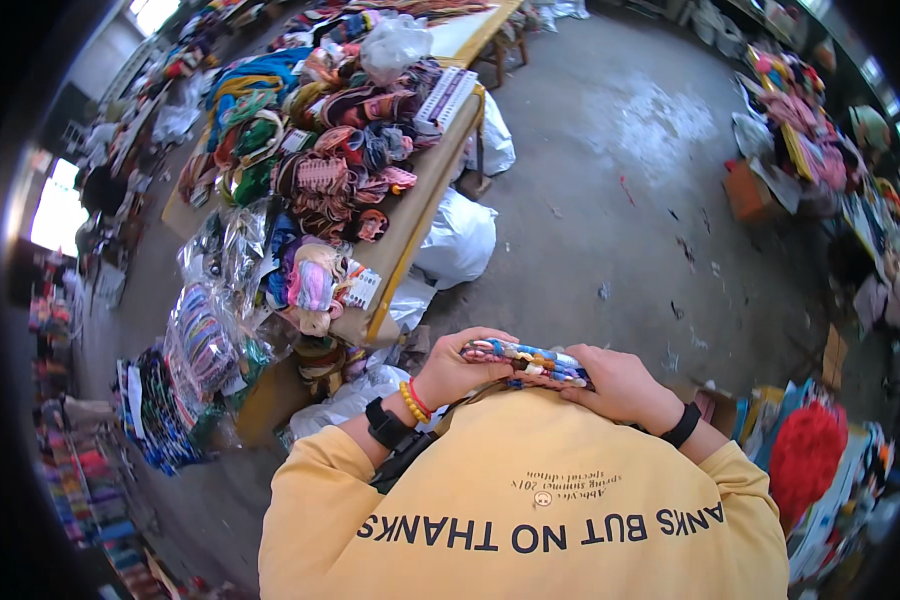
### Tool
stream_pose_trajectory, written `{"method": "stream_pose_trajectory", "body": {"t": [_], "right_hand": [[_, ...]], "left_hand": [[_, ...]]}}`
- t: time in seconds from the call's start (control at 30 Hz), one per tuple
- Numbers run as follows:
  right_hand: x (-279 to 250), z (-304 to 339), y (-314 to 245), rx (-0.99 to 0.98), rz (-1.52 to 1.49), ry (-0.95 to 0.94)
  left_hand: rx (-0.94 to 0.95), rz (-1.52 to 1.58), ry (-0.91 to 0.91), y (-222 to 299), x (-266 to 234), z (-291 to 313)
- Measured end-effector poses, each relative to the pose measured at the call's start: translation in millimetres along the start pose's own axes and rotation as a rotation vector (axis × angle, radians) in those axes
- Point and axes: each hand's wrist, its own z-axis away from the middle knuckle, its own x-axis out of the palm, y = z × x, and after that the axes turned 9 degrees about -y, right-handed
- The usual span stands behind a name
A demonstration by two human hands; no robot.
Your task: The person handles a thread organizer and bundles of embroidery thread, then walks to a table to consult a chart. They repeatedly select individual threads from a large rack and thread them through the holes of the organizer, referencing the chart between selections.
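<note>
Close in front of my yellow top, a bundle of embroidery thread skeins lies across between my two hands, blue, white, pink and brown strands showing. My left hand, with beads and a red cord at the wrist, grips the bundle's left end, thumb along the near side. Around the other end my right hand is closed, its fingers partly over the strands. The undersides of both hands and the lower part of the bundle are hidden from this view.
To the left, a long table bears heaps of coloured thread skeins. White plastic sacks stand against its side. Clear bags of thread sit near its front corner. A red bundle lies at the right, and small scraps dot the grey floor.
</note>
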Motion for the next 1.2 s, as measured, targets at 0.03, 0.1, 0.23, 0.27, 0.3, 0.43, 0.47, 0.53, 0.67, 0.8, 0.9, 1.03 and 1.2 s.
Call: {"method": "stream_pose_trajectory", "body": {"t": [0.03, 0.1, 0.23, 0.27, 0.3, 0.43, 0.47, 0.53, 0.67, 0.8, 0.9, 1.03, 1.2], "right_hand": [[-10, -8, 11, -0.07, 0.007, 0.01], [-36, -23, 28, -0.16, 0.029, -0.006], [-111, -63, 29, -0.287, 0.28, -0.13], [-128, -70, 28, -0.323, 0.335, -0.137], [-146, -76, 23, -0.325, 0.343, -0.145], [-215, -73, -35, -0.51, 0.484, -0.264], [-225, -71, -54, -0.582, 0.542, -0.31], [-240, -59, -89, -0.668, 0.568, -0.31], [-272, -44, -121, -0.703, 0.571, -0.256], [-286, -34, -147, -0.665, 0.527, -0.271], [-298, -34, -142, -0.614, 0.434, -0.252], [-318, -37, -108, -0.536, 0.166, -0.196], [-312, -56, -51, -0.433, -0.454, -0.125]], "left_hand": [[-0.002, 0.01, 0.066, 1, 2, -7], [-0.011, 0.022, 0.177, 5, 3, -21], [0.106, 0.154, 0.212, 4, -31, -34], [0.155, 0.263, 0.22, -2, -46, -36], [0.161, 0.27, 0.226, 5, -61, -36], [0.087, 0.28, 0.19, 43, -126, -45], [0.081, 0.254, 0.197, 56, -137, -54], [0.026, 0.09, 0.081, 78, -147, -89], [0.081, -0.139, -0.325, 89, -119, -191], [0.107, -0.146, -0.388, 82, -93, -202], [0.142, -0.134, -0.39, 78, -96, -195], [0.176, -0.114, -0.292, 69, -110, -166], [0.195, -0.133, -0.231, 62, -122, -142]]}}
